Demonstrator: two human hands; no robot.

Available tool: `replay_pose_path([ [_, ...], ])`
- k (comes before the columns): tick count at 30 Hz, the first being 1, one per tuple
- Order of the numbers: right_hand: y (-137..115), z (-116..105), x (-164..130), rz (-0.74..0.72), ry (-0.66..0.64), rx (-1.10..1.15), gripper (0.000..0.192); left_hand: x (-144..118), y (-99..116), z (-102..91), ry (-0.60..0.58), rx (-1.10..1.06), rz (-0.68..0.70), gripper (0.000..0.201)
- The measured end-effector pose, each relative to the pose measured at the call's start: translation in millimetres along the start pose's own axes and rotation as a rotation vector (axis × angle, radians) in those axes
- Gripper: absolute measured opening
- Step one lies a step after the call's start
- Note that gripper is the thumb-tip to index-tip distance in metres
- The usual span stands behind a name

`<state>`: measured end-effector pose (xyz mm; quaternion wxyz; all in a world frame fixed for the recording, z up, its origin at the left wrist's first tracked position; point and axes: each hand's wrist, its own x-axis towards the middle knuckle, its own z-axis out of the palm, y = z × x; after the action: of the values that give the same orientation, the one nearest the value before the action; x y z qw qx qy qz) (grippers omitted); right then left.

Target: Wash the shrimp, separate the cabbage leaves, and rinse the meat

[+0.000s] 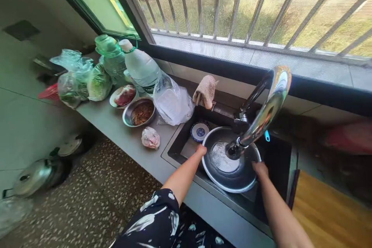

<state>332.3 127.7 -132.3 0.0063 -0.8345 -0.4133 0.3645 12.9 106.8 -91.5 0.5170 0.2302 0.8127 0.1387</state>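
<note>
A round metal basin [213,173] sits in the dark sink [178,148], under the chrome faucet [274,99]. Bright, rippling water [220,159] covers its bottom, right below the spout. My left hand [201,150] is closed on the basin's left rim, with the fingers mostly hidden. On the opposite side my right hand [260,169] grips the right rim. A small blue-and-white patterned dish [200,131] rests in the sink just beyond my left hand.
Left of the sink are a wrapped piece of meat [150,138], a metal bowl [126,118] of brown food, a plate of meat [124,95], a white plastic bag [173,102] and a large bottle [142,64]. A wooden board [331,209] lies at right. A cloth [205,90] hangs behind.
</note>
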Motion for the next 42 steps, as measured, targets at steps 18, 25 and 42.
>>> replay_pose_path([
  [18, 2.1, -30.7, -47.8, -0.190, -0.004, -0.116, 0.047, -86.2, 22.0, -107.5, 0.037, 0.422, 0.112, 0.025],
  [25, -25.2, -17.4, -119.7, -0.325, -0.070, -0.007, 0.041, -138.5, -29.2, -168.3, 0.108, 0.418, 0.117, 0.024],
  [42, -119.0, 44.1, -328.2, -0.585, -0.038, -0.108, 0.040, -198.7, -238.9, -325.3, 0.344, 0.008, 0.251, 0.010],
])
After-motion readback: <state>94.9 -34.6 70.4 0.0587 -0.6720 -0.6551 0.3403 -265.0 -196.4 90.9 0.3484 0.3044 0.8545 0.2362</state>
